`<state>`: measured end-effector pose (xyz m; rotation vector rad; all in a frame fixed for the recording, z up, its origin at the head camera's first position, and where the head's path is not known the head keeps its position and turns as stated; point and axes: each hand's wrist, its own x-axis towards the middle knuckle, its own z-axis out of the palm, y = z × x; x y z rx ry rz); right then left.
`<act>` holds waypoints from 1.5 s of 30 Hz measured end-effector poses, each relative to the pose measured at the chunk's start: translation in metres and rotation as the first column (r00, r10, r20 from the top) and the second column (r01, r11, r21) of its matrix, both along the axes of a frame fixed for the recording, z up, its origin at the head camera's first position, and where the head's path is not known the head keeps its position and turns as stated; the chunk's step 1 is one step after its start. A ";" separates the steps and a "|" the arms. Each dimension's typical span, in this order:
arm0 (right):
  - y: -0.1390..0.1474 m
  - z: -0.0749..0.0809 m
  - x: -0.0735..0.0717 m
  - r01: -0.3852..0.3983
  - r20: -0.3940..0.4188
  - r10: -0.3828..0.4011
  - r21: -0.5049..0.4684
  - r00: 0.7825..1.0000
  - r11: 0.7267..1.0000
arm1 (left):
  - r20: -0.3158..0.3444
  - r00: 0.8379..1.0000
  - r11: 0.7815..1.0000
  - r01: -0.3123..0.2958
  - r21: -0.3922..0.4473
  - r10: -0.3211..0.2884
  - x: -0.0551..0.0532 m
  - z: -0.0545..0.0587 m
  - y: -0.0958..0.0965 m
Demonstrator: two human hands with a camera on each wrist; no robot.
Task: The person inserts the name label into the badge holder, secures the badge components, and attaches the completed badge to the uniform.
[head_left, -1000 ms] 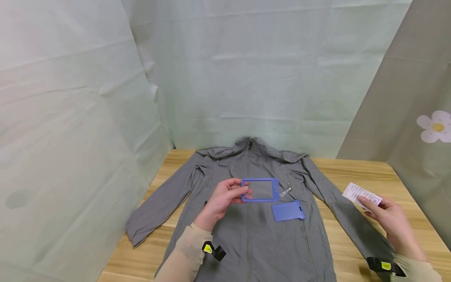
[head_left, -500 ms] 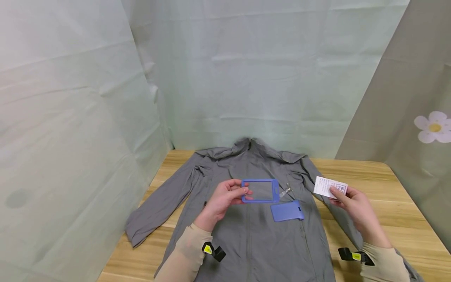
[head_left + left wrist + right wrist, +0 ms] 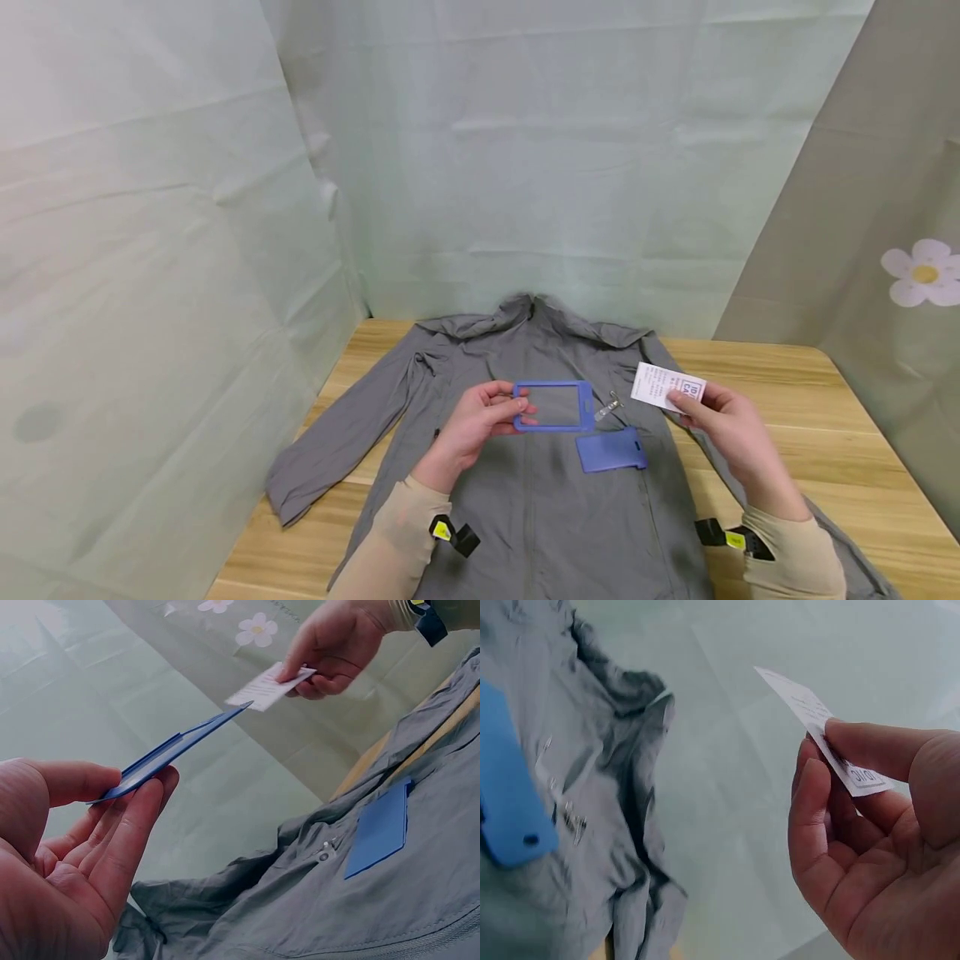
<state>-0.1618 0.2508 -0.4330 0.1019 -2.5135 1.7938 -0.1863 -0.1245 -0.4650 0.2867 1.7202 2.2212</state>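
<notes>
My left hand point(image 3: 480, 421) pinches the left end of a blue badge holder frame point(image 3: 587, 406) between thumb and fingers, held up over the jacket; its middle is see-through. To the right, my right hand point(image 3: 727, 425) pinches a white printed ID card point(image 3: 652, 385) by its right end. The card's free end points left toward the frame, with a gap between them. On the jacket below lies a solid blue badge holder cover point(image 3: 611, 450) with a slot near one end. Just above the cover is a small strap clip point(image 3: 609, 406), part clear and part metal.
A grey jacket point(image 3: 495, 500) lies spread with its collar at the far side and its sleeves out to both sides. Under it is a wooden table point(image 3: 810, 400). Pale cloth walls point(image 3: 570, 167) stand behind and at the sides.
My right hand has moved left with the ID card, from over the right sleeve to near the badge frame. My left hand and the frame have stayed in place.
</notes>
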 end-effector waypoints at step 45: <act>-0.062 0.008 0.003 -0.071 0.047 0.080 -0.168 0.996 0.983 | 0.011 1.000 1.000 -0.004 -0.016 0.005 -0.001 0.001 0.000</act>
